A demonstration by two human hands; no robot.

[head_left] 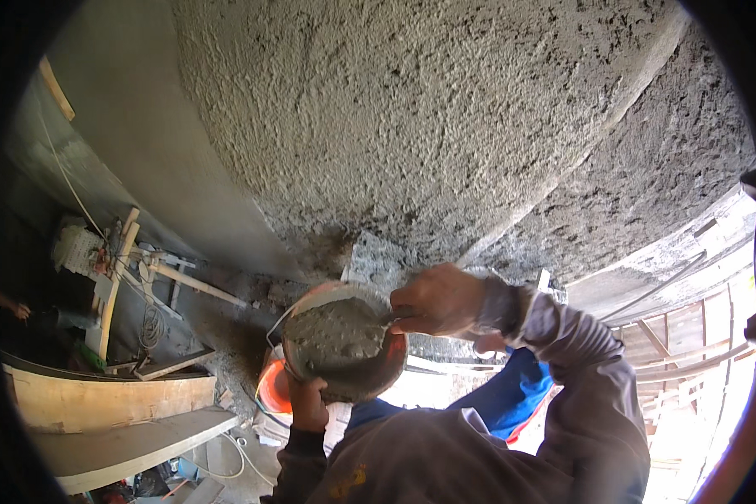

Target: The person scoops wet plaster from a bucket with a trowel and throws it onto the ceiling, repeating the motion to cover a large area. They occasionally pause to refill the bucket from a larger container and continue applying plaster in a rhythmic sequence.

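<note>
In front of my body is a round bucket [392,367], tilted so its mouth shows, with wet grey mortar [336,332] inside. My left hand [309,405] is closed on the bucket's near left edge, its thumb lying against the side. My right hand [438,300] is closed at the bucket's right rim, over the mortar's edge. Whatever its fingers grip is hidden by the hand. Ahead rises a wall [428,109] coated in rough wet mortar, with a smoother grey stretch at the left.
An orange bucket [275,386] stands behind my left hand. To the left are wooden poles [119,277], a coiled cable [151,326] and a long plank [134,445]. Another person's hand [13,307] shows at the far left. Wooden framing [680,353] lies at the right.
</note>
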